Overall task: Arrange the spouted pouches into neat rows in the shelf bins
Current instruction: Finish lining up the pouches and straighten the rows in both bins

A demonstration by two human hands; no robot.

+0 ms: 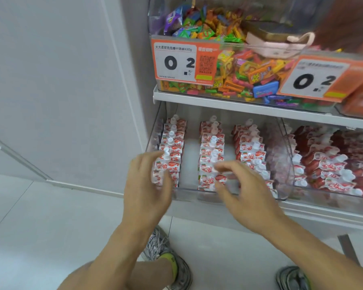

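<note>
Red-and-white spouted pouches stand in three rows in a clear shelf bin (189,194): a left row (172,147), a middle row (211,151) and a right row (250,151). My left hand (147,185) hovers in front of the left row's nearest pouches, fingers loosely spread and blurred. In front of the middle and right rows is my right hand (239,187), fingers relaxed, fingertips near a front pouch of the middle row. Neither hand plainly holds a pouch. A second bin (323,197) to the right holds more pouches lying untidily.
The shelf above carries a clear bin of mixed colourful candies (228,70) with orange price tags (176,61). A pale wall panel (71,91) closes the left side. My shoes (170,260) stand on the white floor below.
</note>
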